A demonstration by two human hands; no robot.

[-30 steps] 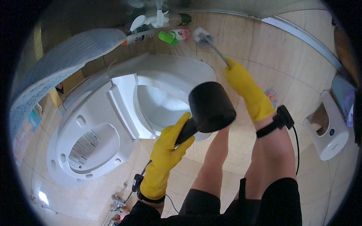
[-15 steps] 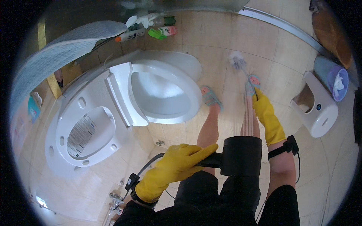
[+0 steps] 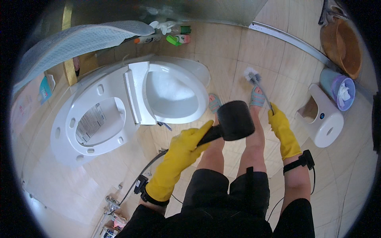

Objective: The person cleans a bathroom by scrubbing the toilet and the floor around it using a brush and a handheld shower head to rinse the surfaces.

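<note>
My left hand (image 3: 183,148), in a yellow rubber glove, is closed round the handle of a black handheld shower head (image 3: 237,121). Its hose (image 3: 139,177) runs down to a wall tap at the lower left. In a matching glove, my right hand (image 3: 282,133) grips the grey handle of a toilet brush (image 3: 253,76). The brush's white and grey bristles hang above or touch the tiled floor beyond my feet; which, I cannot tell. To the left stands a white toilet (image 3: 203,104), its seat and lid (image 3: 65,137) raised.
A white stool (image 3: 332,127), a blue-purple waste bin (image 3: 331,81) and a brown basin (image 3: 340,43) stand on the right. Several bottles (image 3: 180,39) line the glass panel at the back. A grey-blue mat (image 3: 91,37) hangs behind the toilet. A metal door track (image 3: 291,37) crosses the floor.
The shower head has moved forward and left, and its water streams no longer show. My right hand has shifted slightly nearer me, and the brush head has come a little closer.
</note>
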